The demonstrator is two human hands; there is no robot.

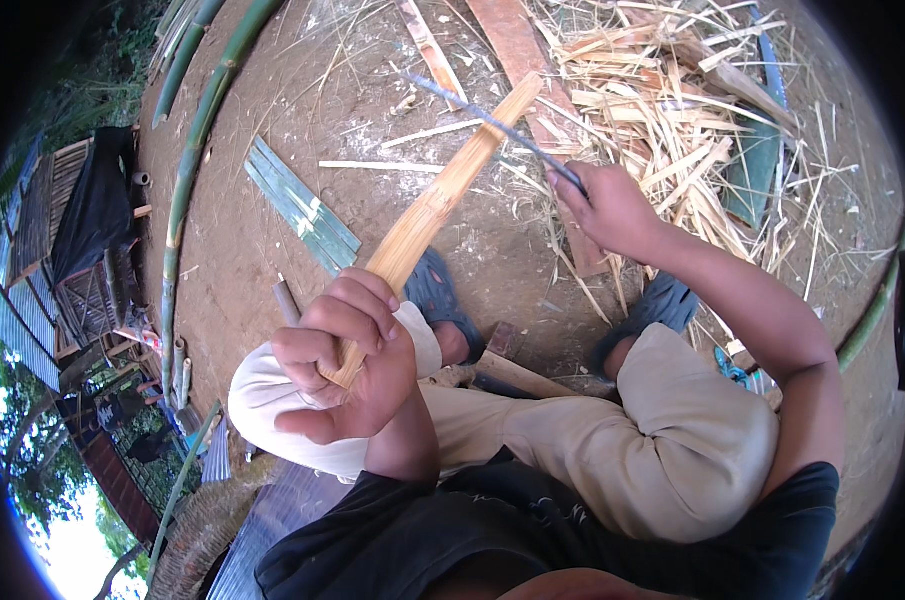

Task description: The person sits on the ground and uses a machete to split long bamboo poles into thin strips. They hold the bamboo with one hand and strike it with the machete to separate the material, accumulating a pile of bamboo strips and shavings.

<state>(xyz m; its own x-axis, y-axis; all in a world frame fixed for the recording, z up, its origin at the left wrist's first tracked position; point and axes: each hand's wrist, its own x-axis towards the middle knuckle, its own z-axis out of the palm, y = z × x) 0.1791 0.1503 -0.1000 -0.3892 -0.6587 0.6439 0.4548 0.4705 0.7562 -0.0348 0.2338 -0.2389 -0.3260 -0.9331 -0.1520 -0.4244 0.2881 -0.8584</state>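
My left hand [348, 335] is closed round the lower end of a long, pale bamboo slat [433, 205]. The slat slants up and away to the right, with a node across its middle and a narrowed, rounded far end. In my right hand [608, 210] is a long, thin grey knife [518, 138], gripped by its dark end. The blade crosses over the slat near its far end, pointing up and left; whether it touches the wood I cannot tell.
Pale bamboo shavings [673, 130] lie heaped at the far right. Green split bamboo [303, 205] rests on the dirt left of the slat. A long green bamboo pole [188, 170] curves along the left. My sandalled feet [443, 300] are below the work, and a shed [63, 240] stands far left.
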